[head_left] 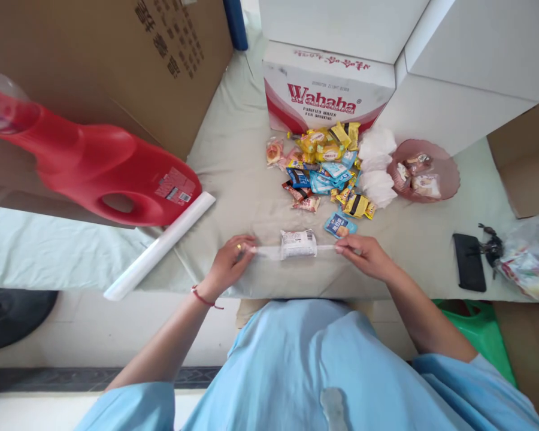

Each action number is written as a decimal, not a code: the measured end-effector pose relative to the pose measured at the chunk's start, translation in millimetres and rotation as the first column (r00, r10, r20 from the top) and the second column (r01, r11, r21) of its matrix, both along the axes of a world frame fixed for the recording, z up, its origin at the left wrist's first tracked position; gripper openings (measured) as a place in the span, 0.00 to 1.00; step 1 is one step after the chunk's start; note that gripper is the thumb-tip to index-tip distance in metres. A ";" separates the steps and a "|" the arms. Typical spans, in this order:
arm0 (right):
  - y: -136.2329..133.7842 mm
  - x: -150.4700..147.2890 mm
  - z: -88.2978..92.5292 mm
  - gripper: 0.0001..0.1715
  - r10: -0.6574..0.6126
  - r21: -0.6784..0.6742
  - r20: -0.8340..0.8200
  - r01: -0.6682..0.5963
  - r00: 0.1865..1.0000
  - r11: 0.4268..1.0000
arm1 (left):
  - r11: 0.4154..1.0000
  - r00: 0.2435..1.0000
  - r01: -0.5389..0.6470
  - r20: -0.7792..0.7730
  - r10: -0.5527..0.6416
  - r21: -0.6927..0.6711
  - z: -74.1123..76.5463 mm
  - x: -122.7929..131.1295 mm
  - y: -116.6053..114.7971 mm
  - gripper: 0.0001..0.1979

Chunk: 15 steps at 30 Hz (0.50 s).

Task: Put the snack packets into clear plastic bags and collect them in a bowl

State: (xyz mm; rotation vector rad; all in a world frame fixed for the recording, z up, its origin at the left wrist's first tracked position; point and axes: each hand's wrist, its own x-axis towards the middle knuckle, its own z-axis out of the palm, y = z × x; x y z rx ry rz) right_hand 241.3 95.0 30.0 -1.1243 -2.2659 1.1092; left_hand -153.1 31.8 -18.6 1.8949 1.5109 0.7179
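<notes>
A small white snack packet (pixel 299 244) with printed text and a barcode lies near the table's front edge. Clear plastic film (pixel 269 252) surrounds it and stretches out to both sides in narrow ends. My left hand (pixel 230 261) pinches the left end, with a ring and a red bracelet showing. The right end is pinched by my right hand (pixel 363 255). Just beyond that hand lies a blue snack packet (pixel 340 225). Farther back is a pile of yellow, blue and pink wrapped snacks (pixel 326 170).
A white film roll (pixel 161 246) and a red jug (pixel 117 170) lie left, by a cardboard box (pixel 103 60). Behind the snacks stands a Wahaha box (pixel 327 90). Right are white tissues (pixel 377 167), a pink bowl (pixel 449 170), a black phone (pixel 468 263) and a plastic bag (pixel 532 257).
</notes>
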 end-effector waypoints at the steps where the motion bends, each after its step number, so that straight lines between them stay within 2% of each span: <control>1: 11.4 -1.4 -1.1 0.16 -0.025 -0.015 0.052 0.026 0.998 1.000 | 0.999 0.998 -0.049 -0.037 0.049 0.014 1.3 2.7 8.8 0.17; 3: 29.5 -6.1 -5.6 0.15 -0.098 0.021 0.206 0.096 0.974 0.995 | 0.988 0.978 -0.144 -0.145 0.150 0.053 0.3 10.3 22.8 0.17; 5: 38.2 -14.3 -7.9 0.13 -0.219 0.173 0.349 0.167 0.911 0.971 | 0.966 0.935 -0.241 -0.245 0.256 0.090 -4.7 19.6 30.9 0.17; 7: 36.1 -26.9 -5.5 0.15 -0.327 0.351 0.379 0.193 0.866 0.916 | 0.939 0.889 -0.324 -0.303 0.344 0.116 -11.0 28.5 33.7 0.16; 8: 31.7 -35.0 -3.2 0.16 -0.345 0.407 0.350 0.190 0.871 0.894 | 0.928 0.873 -0.350 -0.316 0.372 0.126 -13.8 32.1 34.0 0.16; 9: 26.0 -44.2 -1.1 0.17 -0.320 0.429 0.312 0.168 0.895 0.888 | 0.920 0.864 -0.369 -0.317 0.392 0.133 -15.8 34.9 33.8 0.15; 12: 8.4 -74.8 -2.1 0.19 -0.133 0.389 0.244 0.029 0.961 0.921 | 0.904 0.863 -0.401 -0.272 0.427 0.146 -16.6 37.6 32.6 0.12; 15: 0.9 -99.0 -16.2 0.19 -0.040 0.294 0.304 -0.054 0.952 0.954 | 0.850 0.834 -0.478 -0.189 0.519 0.222 -8.2 32.9 25.5 0.12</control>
